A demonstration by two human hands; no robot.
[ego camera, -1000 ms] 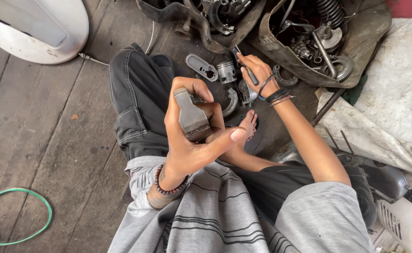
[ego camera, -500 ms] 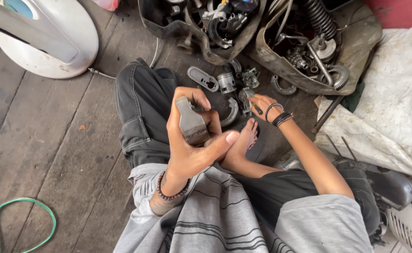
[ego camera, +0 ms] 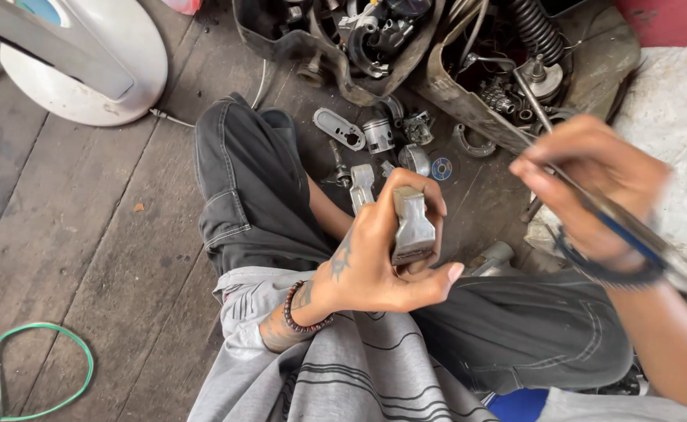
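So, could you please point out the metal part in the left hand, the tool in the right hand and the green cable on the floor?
Metal part [ego camera: 414, 227]: head view, on its grey flat face.
Thin tool [ego camera: 621, 223]: head view, on its blurred shaft below the right hand.
Green cable [ego camera: 42, 330]: head view, on the top of its loop.

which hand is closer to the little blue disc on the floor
Left. The left hand, gripping a grey metal part, sits just below the blue disc. The right hand, holding a thin tool, is farther off to the disc's right.
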